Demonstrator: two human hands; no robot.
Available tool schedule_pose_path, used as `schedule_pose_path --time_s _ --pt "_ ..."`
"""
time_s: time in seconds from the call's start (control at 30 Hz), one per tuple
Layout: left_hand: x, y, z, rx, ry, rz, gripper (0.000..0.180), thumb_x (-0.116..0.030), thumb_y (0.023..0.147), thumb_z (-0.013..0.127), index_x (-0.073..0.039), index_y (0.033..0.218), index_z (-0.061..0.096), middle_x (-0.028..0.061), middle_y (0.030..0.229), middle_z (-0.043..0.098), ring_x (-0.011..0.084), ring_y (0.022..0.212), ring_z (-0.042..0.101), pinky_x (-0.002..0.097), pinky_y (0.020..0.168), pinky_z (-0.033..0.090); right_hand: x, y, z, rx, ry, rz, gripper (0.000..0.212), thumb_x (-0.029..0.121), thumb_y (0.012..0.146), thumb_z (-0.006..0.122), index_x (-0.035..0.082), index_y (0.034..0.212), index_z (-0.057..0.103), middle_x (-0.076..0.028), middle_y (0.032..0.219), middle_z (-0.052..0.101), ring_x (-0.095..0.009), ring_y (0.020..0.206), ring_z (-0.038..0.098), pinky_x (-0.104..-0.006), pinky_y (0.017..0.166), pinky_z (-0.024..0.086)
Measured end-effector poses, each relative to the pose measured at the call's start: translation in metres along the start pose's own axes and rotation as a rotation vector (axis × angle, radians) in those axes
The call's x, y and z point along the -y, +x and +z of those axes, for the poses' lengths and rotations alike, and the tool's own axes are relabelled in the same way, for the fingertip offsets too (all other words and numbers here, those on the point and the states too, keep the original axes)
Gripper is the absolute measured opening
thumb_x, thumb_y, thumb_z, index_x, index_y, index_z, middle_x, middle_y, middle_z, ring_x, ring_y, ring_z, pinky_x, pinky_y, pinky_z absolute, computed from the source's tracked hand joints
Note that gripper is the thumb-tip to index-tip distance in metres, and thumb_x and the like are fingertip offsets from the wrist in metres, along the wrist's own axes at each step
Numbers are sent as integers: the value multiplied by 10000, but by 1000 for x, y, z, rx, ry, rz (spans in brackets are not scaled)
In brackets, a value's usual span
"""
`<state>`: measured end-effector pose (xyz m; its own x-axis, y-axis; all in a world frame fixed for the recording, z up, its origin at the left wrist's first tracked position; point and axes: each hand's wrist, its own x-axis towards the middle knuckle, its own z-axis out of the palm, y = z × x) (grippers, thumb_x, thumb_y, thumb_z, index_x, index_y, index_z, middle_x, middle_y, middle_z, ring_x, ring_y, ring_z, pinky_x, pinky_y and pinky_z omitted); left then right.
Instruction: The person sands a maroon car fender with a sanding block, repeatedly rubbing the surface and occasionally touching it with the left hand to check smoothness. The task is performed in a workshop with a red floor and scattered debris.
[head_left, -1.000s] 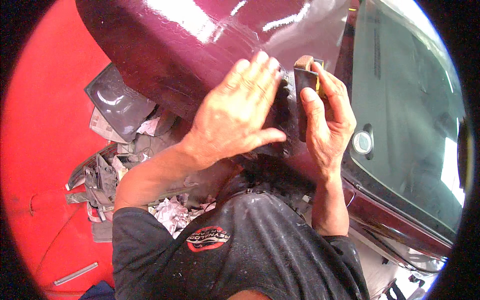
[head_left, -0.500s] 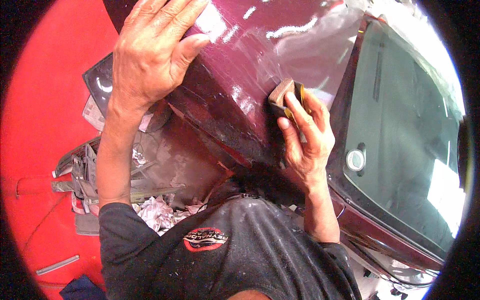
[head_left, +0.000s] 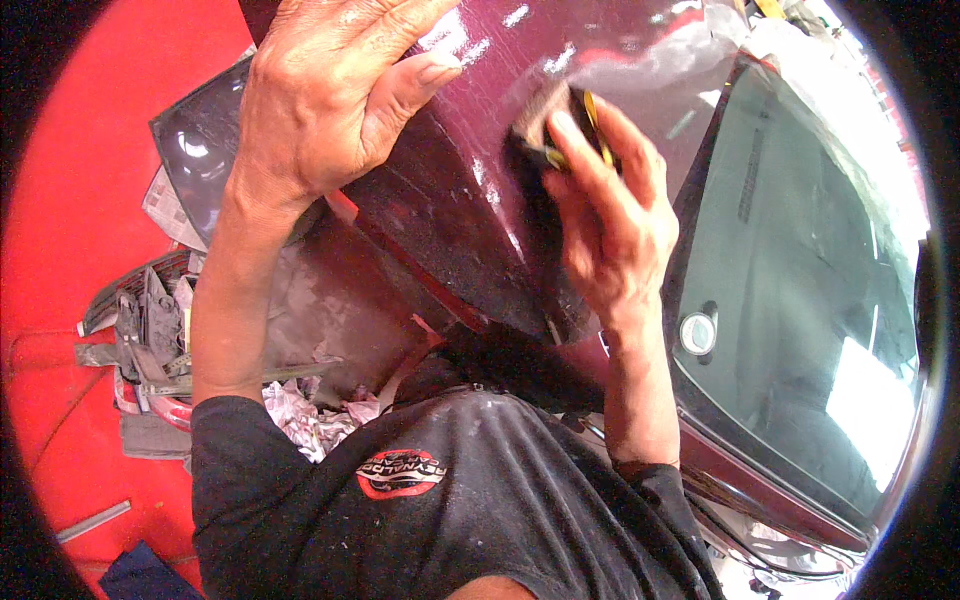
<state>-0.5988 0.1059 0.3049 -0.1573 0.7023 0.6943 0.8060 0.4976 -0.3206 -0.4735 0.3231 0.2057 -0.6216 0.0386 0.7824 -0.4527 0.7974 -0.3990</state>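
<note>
A maroon car body panel (head_left: 500, 75) stretches in front of me, glossy in places and dull grey in a patch toward the windshield. My right hand (head_left: 622, 225) grips a sanding block (head_left: 546, 110), a brown block with dark sheet folded round it and yellowish edges showing. The block lies against the panel, its underside hidden. My left hand (head_left: 325, 110) is over the panel's left part with thumb apart and fingers stretched, holding nothing. Its fingertips reach the top edge of the view, and whether the palm presses on the paint I cannot tell.
The dark windshield (head_left: 800, 300) is on the right, with a round sticker in its corner. A dark glossy part (head_left: 205, 150) stands behind my left forearm. Crumpled paper (head_left: 315, 420) and stacked grey parts (head_left: 145, 340) lie at the left, before a red surface (head_left: 70, 250).
My right hand has moved the sanding block up and slightly left across the panel. The left hand has shifted a little to the right, and the whole view has moved slightly.
</note>
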Motion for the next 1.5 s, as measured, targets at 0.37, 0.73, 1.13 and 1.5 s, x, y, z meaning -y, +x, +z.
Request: schedule_pose_path --time_s 0.37,0.73,1.13,1.5 --pt "5 -3 3 9 28 29 684 -538 1087 380 32 1206 739 222 1244 718 396 1335 586 493 1186 359 3 1 4 -31 -55 10 510 92 845 792 187 1337 693 -179 1359 620 -381 1163 617 -464 985 516" --pt "4 -4 3 19 28 20 686 -540 1085 377 33 1212 733 222 1276 704 392 1349 573 512 1190 349 5 -14 1 -45 -71 49 488 100 855 781 177 1329 695 -180 1357 615 -379 1155 615 -466 984 510" --pt "8 6 6 23 16 178 664 -539 1101 306 -58 1377 670 139 1442 631 333 1459 472 493 1222 281 -7 -16 -23 -376 99 284 399 105 919 753 84 1314 702 -178 1227 708 -309 1143 688 -380 1018 521" --pt "-154 -1 -32 -377 -744 -20 285 -311 928 713 -27 929 728 122 943 749 304 931 714 447 939 507 41 -96 -64 -455 617 843 390 36 997 636 -40 1379 632 -123 1335 688 -183 1205 629 -334 1084 453"
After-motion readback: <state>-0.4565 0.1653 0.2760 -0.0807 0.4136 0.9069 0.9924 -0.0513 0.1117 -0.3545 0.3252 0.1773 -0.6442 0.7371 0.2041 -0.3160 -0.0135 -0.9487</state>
